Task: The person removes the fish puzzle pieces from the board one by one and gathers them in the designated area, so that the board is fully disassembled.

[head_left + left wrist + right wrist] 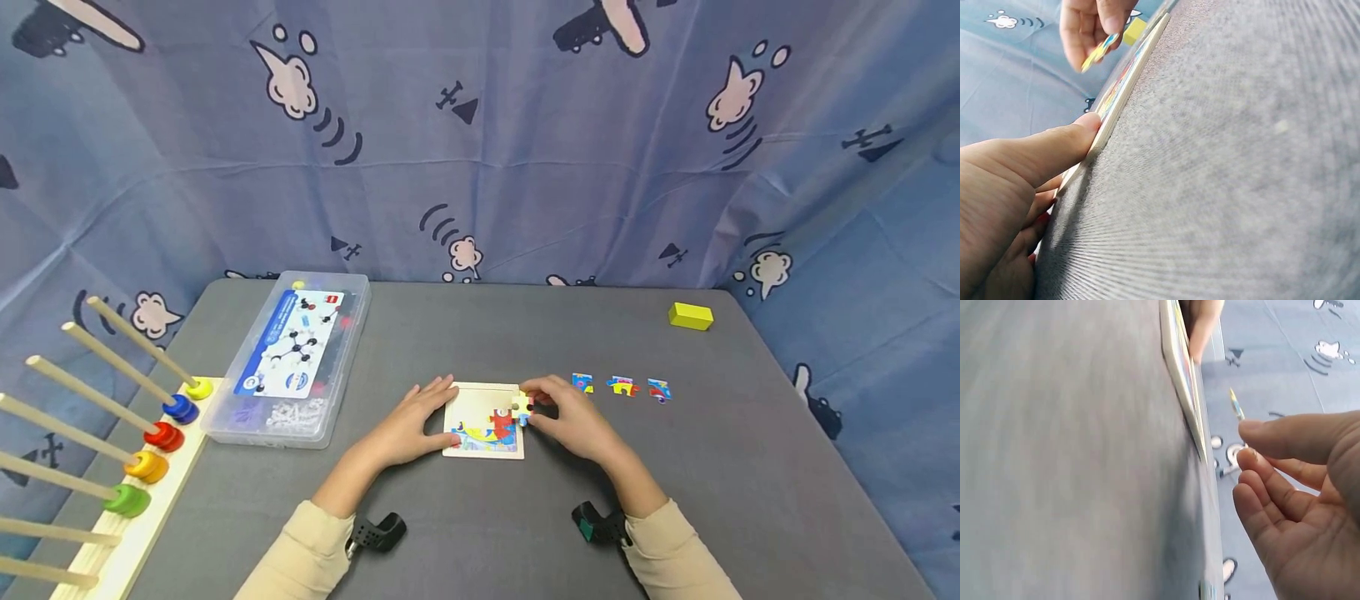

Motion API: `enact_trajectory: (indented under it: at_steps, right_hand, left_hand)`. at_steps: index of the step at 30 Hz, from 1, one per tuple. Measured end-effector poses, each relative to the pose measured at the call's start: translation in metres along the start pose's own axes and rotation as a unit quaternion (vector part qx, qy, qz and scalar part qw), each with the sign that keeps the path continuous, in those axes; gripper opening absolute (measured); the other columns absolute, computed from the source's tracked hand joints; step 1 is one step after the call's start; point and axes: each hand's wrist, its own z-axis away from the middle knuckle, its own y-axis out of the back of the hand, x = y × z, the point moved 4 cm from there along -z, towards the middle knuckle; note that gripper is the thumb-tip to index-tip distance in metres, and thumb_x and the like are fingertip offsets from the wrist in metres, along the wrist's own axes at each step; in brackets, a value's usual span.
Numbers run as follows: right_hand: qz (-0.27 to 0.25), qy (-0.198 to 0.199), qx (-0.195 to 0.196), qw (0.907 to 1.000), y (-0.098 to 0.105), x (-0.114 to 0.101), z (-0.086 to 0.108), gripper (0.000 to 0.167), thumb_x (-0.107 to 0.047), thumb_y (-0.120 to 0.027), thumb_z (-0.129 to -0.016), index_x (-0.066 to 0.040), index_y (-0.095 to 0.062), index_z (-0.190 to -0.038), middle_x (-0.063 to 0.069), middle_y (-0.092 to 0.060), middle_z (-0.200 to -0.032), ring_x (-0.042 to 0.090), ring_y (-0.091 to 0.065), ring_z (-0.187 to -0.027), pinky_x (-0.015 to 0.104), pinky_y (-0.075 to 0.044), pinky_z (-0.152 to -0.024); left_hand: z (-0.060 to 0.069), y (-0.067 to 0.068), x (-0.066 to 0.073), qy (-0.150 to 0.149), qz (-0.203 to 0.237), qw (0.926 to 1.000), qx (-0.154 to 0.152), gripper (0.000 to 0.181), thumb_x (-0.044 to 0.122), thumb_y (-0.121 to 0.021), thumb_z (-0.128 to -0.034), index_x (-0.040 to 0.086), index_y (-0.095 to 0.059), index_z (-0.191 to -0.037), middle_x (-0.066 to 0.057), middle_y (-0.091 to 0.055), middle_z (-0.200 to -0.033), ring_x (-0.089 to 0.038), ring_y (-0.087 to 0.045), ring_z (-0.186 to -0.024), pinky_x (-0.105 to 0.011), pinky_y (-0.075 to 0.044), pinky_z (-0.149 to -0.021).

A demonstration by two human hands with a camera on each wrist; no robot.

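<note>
A square wooden jigsaw tray (480, 387) lies on the table, with colourful pieces fitted along its lower part. My left hand (417, 423) rests against the tray's left side, fingers extended toward the upper corner. Its thumb (1088, 122) presses on the rim near the lower corner. At the tray's right edge, my right hand (572, 417) pinches a yellow and blue jigsaw piece (522, 407) between thumb and fingers. Seen from the right wrist, that piece (1235, 405) stands edge-on, raised above the tray. Part of it is hidden by the fingertips.
Three loose jigsaw pieces (622, 386) lie in a row right of the tray. A yellow block (691, 316) sits at the back right. At the left are a clear plastic case (345, 350) and a wooden peg rack (161, 500) with coloured rings. A patterned curtain (480, 167) hangs behind.
</note>
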Motion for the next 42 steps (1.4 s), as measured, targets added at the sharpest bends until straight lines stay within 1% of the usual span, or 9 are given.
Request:
enact_trajectory:
  at_steps: [5, 12, 18, 21, 25, 28, 32, 38, 42]
  right_hand:
    - [0.004, -0.007, 0.005, 1.0, 0.015, 0.014, 0.009, 0.037, -0.002, -0.068, -0.083, -0.002, -0.061, -0.119, 0.007, -0.061, -0.104, 0.024, -0.06, -0.099, 0.043, -0.051, -0.088]
    - [-0.009, -0.022, 0.007, 0.9997, 0.038, 0.039, 0.024, 0.039, 0.0, -0.067, -0.084, 0.001, -0.059, -0.122, 0.011, -0.061, -0.111, 0.029, -0.06, -0.102, 0.049, -0.049, -0.09]
    - [0.015, -0.04, 0.006, 0.9991, 0.058, 0.06, 0.038, 0.039, -0.003, -0.067, -0.086, -0.002, -0.058, -0.123, 0.011, -0.061, -0.111, 0.028, -0.059, -0.103, 0.046, -0.049, -0.088]
    - [0.013, -0.045, 0.007, 0.9989, 0.067, 0.068, 0.043, 0.038, -0.005, -0.067, -0.086, 0.0, -0.058, -0.123, 0.013, -0.062, -0.112, 0.03, -0.058, -0.103, 0.045, -0.048, -0.087]
    - [0.02, -0.05, 0.008, 0.9985, 0.077, 0.077, 0.05, 0.038, -0.006, -0.067, -0.086, 0.001, -0.058, -0.123, 0.013, -0.063, -0.11, 0.029, -0.059, -0.1, 0.038, -0.05, -0.085]
    - [0.029, -0.065, 0.006, 0.9975, 0.082, 0.084, 0.055, 0.038, -0.007, -0.067, -0.087, 0.001, -0.058, -0.123, 0.013, -0.063, -0.109, 0.028, -0.058, -0.1, 0.033, -0.05, -0.084]
    - [0.035, -0.077, 0.004, 0.9964, 0.085, 0.093, 0.059, 0.037, -0.007, -0.067, -0.086, 0.003, -0.058, -0.121, 0.015, -0.062, -0.109, 0.025, -0.057, -0.098, 0.029, -0.05, -0.082]
    - [0.024, -0.073, 0.004, 0.997, 0.085, 0.101, 0.062, 0.036, -0.003, -0.068, -0.084, 0.005, -0.06, -0.118, 0.013, -0.063, -0.105, 0.012, -0.056, -0.09, 0.024, -0.05, -0.077]
    - [0.025, -0.073, 0.004, 0.997, 0.083, 0.103, 0.063, 0.035, -0.003, -0.068, -0.083, 0.004, -0.061, -0.117, 0.014, -0.062, -0.107, 0.009, -0.053, -0.09, 0.023, -0.049, -0.075]
  left_hand:
    - [0.001, -0.001, 0.0, 0.004, 0.002, 1.0, 0.0, 0.072, 0.033, -0.071, -0.0833, 0.002, -0.042, -0.142, -0.013, -0.032, -0.153, -0.029, -0.024, -0.144, -0.053, -0.013, -0.118]
    - [0.0, -0.001, -0.001, -0.001, 0.0, 1.0, 0.001, 0.073, 0.034, -0.071, -0.0833, 0.001, -0.042, -0.141, -0.013, -0.032, -0.153, -0.03, -0.024, -0.144, -0.054, -0.014, -0.117]
    - [0.0, 0.0, -0.001, -0.002, 0.0, 1.0, 0.0, 0.073, 0.034, -0.071, -0.0833, 0.001, -0.042, -0.142, -0.013, -0.032, -0.153, -0.03, -0.024, -0.144, -0.053, -0.013, -0.117]
    - [0.0, 0.0, -0.002, -0.002, 0.003, 1.0, 0.0, 0.073, 0.034, -0.071, -0.0832, 0.001, -0.043, -0.141, -0.014, -0.032, -0.153, -0.03, -0.024, -0.144, -0.053, -0.013, -0.117]
    - [0.0, 0.0, -0.002, -0.001, 0.002, 1.0, 0.0, 0.072, 0.033, -0.071, -0.0831, 0.002, -0.043, -0.141, -0.013, -0.032, -0.153, -0.029, -0.024, -0.144, -0.053, -0.012, -0.117]
    - [0.0, 0.0, -0.002, 0.0, 0.001, 1.0, 0.001, 0.073, 0.034, -0.072, -0.083, 0.002, -0.043, -0.141, -0.013, -0.032, -0.153, -0.029, -0.024, -0.144, -0.053, -0.013, -0.117]
    - [0.001, 0.0, -0.001, 0.001, 0.004, 1.0, 0.001, 0.072, 0.033, -0.072, -0.0828, 0.001, -0.043, -0.141, -0.013, -0.032, -0.153, -0.029, -0.024, -0.144, -0.053, -0.013, -0.117]
    - [0.001, 0.0, 0.0, 0.001, 0.003, 1.0, -0.001, 0.072, 0.032, -0.072, -0.083, 0.001, -0.042, -0.141, -0.014, -0.032, -0.153, -0.03, -0.024, -0.144, -0.053, -0.013, -0.117]
    - [0.002, 0.001, 0.0, 0.002, 0.006, 1.0, 0.001, 0.072, 0.031, -0.072, -0.0828, 0.001, -0.042, -0.141, -0.013, -0.032, -0.153, -0.03, -0.024, -0.144, -0.052, -0.012, -0.118]
